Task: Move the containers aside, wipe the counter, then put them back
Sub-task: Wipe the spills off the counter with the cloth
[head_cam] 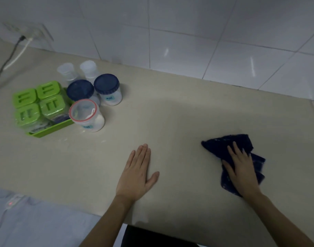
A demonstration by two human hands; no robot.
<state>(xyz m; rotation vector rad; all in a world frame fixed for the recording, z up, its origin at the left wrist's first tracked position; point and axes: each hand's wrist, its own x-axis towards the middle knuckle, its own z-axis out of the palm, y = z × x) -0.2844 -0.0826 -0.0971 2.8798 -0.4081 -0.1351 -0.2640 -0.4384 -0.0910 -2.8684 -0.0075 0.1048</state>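
1. The containers [84,97] stand bunched at the far left of the counter [170,118]: two clear tubs at the back, two jars with dark blue lids, a red-rimmed tub nearest, and a green tray [51,130] of four green-lidded jars just beside them on the left
2. The dark blue cloth [224,148] lies crumpled on the right part of the counter, well apart from the containers, so the wiping stage looks to be in hand
3. The right hand [241,168] lies flat on the cloth, fingers spread and pressing it down rather than pinching it
4. The left hand [136,175] rests palm down on the bare counter between cloth and containers, fingers straight and close together, holding nothing
5. Risks, as I judge them: a wide sweep to the left could knock the red-rimmed tub, which sits nearest the open surface; the cloth, held only by pressure, could slip or bunch under the palm; faint white specks near the tray may be missed unless the containers go further aside
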